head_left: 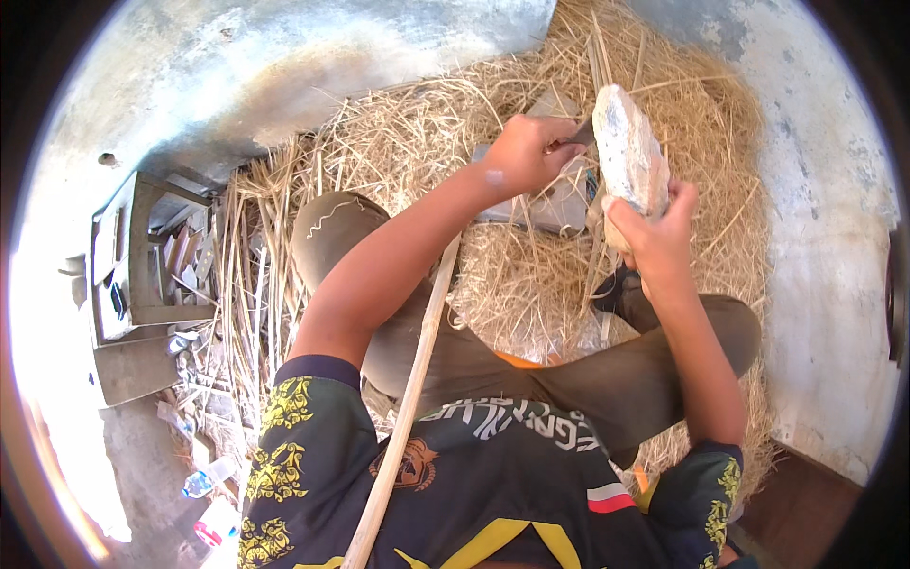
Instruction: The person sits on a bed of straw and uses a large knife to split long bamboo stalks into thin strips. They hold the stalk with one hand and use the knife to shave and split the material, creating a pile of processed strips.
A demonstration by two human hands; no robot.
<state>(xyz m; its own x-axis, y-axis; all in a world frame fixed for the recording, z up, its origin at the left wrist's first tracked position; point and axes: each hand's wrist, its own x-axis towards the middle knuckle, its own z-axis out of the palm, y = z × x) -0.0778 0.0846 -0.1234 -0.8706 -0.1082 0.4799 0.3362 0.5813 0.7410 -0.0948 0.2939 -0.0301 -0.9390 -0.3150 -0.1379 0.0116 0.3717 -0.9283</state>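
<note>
My right hand (661, 235) is wrapped round the lower end of a rough, pale stone (627, 147), held up at a tilt above the straw-like shavings. From the other side, my left hand (538, 152) closes on a knife, its handle mostly hidden in the fist. The short dark knife blade (582, 134) reaches to the stone's left edge and seems to touch it. A long pale wooden strip (415, 389) leans across my lap and shirt, held by neither hand.
Heaped shavings (531, 284) cover the floor around my crossed legs. Beneath my hands lies a grey slab (545, 211). To the left stand a wooden frame (142, 256) with scraps inside and a plastic bottle (209, 477) on the floor. Walls (820, 266) rise at the right and back.
</note>
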